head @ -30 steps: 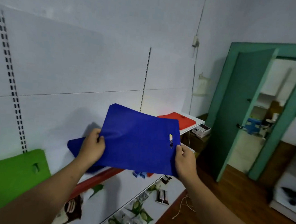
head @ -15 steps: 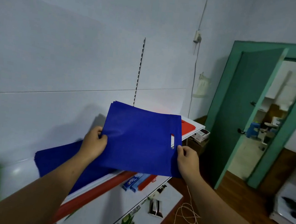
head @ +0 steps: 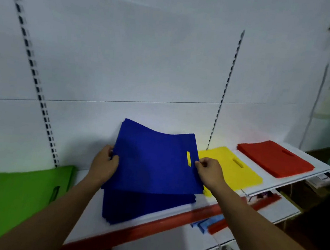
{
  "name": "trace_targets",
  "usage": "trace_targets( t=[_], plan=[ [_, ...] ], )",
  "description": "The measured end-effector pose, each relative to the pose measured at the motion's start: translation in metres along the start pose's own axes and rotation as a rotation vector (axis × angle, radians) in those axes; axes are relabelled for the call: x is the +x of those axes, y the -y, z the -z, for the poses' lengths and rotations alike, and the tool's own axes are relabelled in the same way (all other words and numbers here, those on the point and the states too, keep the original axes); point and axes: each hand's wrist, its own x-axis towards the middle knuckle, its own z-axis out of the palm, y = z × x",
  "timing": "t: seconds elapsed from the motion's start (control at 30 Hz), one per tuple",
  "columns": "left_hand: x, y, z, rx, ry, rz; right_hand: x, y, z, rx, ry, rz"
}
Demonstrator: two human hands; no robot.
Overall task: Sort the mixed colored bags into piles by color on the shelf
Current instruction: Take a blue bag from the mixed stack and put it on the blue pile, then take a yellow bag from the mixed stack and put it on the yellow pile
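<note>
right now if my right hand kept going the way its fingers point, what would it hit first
The right hand points left across the flat blue fabric bag it pinches; beyond that, probably the left hand.

A shelf (head: 157,214) runs along a wall (head: 127,50), left to right, carrying four piles of bags in a row. The leftmost pile (head: 12,196) lies at the far left. The second pile (head: 142,207) lies in the middle, near the front edge. The third pile (head: 234,171) lies just right of it, and the rightmost pile (head: 273,158) lies beyond, apart from it. Above the second pile, two hands hold a bundle of bags (head: 152,164): the left hand (head: 105,163) on its left edge, the right hand (head: 209,172) on its right edge. A lower shelf (head: 188,246) sits beneath.
</note>
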Motion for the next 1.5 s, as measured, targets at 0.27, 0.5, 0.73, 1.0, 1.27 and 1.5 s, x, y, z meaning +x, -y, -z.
trace_targets(
  t=[0.27,0.5,0.73,1.0,1.27,1.5],
  plan=[
    [-0.041,0.059,0.003,0.121,-0.092,0.192,0.028,-0.024,-0.064,-0.068,0.234,0.077],
    [-0.068,0.081,-0.016,0.189,-0.042,0.228,0.03,-0.056,-0.085,-0.079,0.234,0.167],
    [-0.057,0.093,-0.021,0.27,0.022,0.242,0.03,-0.083,-0.094,-0.014,0.231,0.065],
    [-0.06,0.092,-0.029,0.489,0.029,0.255,0.042,-0.096,-0.103,-0.118,0.321,0.077],
    [-0.059,0.091,-0.033,0.461,0.061,0.338,0.038,-0.087,-0.095,-0.152,0.357,0.096],
    [-0.056,0.065,-0.016,0.355,0.065,0.381,0.033,-0.061,-0.068,-0.23,0.416,0.074]
  ],
)
